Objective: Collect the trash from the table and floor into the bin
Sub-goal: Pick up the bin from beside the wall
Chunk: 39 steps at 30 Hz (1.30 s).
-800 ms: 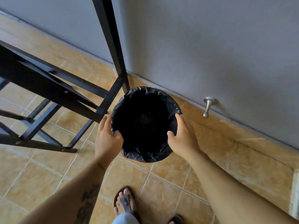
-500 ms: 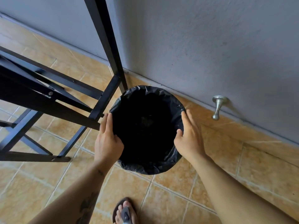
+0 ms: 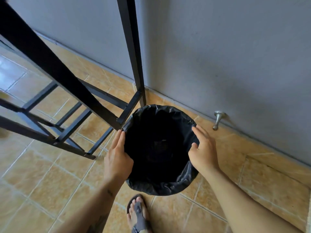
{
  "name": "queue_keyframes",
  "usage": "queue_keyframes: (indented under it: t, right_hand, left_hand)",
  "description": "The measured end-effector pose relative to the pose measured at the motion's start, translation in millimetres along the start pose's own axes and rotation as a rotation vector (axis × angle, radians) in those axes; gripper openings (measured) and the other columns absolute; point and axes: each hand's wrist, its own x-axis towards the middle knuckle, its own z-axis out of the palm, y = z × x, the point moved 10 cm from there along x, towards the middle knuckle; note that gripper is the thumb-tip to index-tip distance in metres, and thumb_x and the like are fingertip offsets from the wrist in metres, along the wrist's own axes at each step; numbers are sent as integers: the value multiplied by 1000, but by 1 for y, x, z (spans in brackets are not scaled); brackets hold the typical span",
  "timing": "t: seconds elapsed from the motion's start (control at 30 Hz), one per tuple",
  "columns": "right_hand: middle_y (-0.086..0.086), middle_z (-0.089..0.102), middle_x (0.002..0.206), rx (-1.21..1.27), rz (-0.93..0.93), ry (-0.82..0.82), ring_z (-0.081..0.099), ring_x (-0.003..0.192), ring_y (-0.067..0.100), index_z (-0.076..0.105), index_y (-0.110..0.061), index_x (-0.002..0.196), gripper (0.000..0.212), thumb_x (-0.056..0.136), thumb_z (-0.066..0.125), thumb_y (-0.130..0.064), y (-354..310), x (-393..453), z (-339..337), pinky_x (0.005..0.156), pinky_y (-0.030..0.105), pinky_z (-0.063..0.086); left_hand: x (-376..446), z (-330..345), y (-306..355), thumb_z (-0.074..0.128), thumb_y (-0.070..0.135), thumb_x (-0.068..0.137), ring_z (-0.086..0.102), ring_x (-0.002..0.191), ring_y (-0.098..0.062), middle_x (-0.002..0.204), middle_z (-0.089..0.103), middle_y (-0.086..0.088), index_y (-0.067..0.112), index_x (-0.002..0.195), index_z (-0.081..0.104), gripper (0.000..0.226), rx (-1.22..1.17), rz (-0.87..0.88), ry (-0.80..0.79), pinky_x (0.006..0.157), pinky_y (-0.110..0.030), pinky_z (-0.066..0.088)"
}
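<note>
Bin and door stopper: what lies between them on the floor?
Head view: only bare tile between the bin and the door stopper; the right hand rests on the bin's rim on that side.

crinkled glossy black plastic liner [image 3: 185, 180], matt black metal frame [image 3: 133, 52], glazed tan floor tiles [image 3: 55, 187], brushed-metal doorstop [image 3: 218, 120].

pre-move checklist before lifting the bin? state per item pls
1. Left hand on the bin rim: ok, fingers lie along the liner edge.
2. Right hand on the rim: ok, though the fingers look loosely spread, not clamped.
3. Liner seated over the rim: ok where visible.
4. Clearance from the black frame leg: not ok, the leg stands right at the far rim.
5. Foot clear of the bin: ok, close.
6. Bin contents: cannot tell, inside is dark.
</note>
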Motion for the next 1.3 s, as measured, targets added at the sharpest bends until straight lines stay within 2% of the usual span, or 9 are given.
queue_keyframes:
  t: [0.17, 0.47, 0.57, 0.63, 0.7, 0.77, 0.87, 1.1, 1.3]
  right_hand:
    - [-12, 37, 156, -116, -136, -10, 33, 136, 18, 53, -19, 143, 60, 88, 51, 5, -60, -64, -72, 104, 25, 34]
    - [-8, 36, 159, -142, -283, -23, 36, 141, 27, 51, -22, 146, 70, 83, 43, 9, -182, -188, -217, 98, 36, 45]
    - [-7, 40, 156, -58, -323, -8, 52, 125, 24, 52, -20, 145, 74, 79, 42, 12, -221, -218, -255, 95, 30, 46]
    - [-4, 47, 152, 57, -329, -1, 62, 98, 18, 54, -19, 143, 76, 76, 39, 14, -249, -237, -279, 91, 26, 46]
    - [-1, 52, 148, 141, -390, -17, 61, 113, 16, 56, -17, 142, 77, 76, 37, 17, -284, -260, -294, 103, 25, 43]
    - [0, 52, 147, 153, -457, -37, 49, 135, 14, 56, -15, 141, 75, 76, 37, 19, -318, -284, -300, 110, 19, 32]
    - [1, 55, 145, 149, -491, -68, 49, 135, 16, 57, -15, 141, 76, 76, 37, 19, -355, -313, -296, 108, 18, 35]
    - [2, 57, 143, 160, -624, -106, 48, 135, 21, 57, -17, 140, 72, 79, 39, 18, -457, -367, -258, 109, 23, 35]
    - [0, 52, 148, 165, -749, -106, 44, 139, 21, 54, -17, 143, 68, 84, 42, 15, -559, -399, -201, 102, 17, 34]
  left_hand:
    - [-70, -92, 41, 49, -4, 85, 40, 140, -23, 160, 31, 11, 23, 152, 36, 74, -50, -54, 75, 102, -35, 42]
    - [-183, -279, 128, 51, 0, 81, 49, 132, -26, 152, 45, 8, 27, 148, 43, 73, -65, -16, 165, 101, -46, 49]
    - [-209, -338, 142, 48, 2, 75, 50, 131, -20, 148, 47, 14, 26, 143, 50, 72, -123, 19, 191, 99, -36, 50]
    - [-229, -378, 145, 48, -2, 74, 50, 127, -10, 144, 47, 17, 25, 140, 54, 72, -347, -14, 230, 90, -18, 50]
    - [-252, -419, 144, 44, -14, 74, 56, 112, -1, 136, 51, 14, 24, 135, 58, 74, -577, -50, 291, 74, -8, 49]
    - [-274, -452, 139, 39, -21, 69, 61, 106, -7, 129, 55, 10, 29, 125, 64, 79, -764, -89, 354, 69, -16, 54]
    - [-293, -487, 118, 35, -22, 67, 65, 105, -31, 127, 60, 2, 39, 115, 68, 84, -931, -172, 397, 61, -25, 57]
    - [-317, -585, 75, 34, -21, 75, 65, 105, -34, 128, 57, -3, 31, 137, 54, 83, -891, -158, 419, 59, -24, 57]
    - [-319, -683, 13, 34, -19, 75, 60, 113, -29, 130, 57, -3, 37, 135, 55, 84, -789, -85, 487, 89, -43, 58]
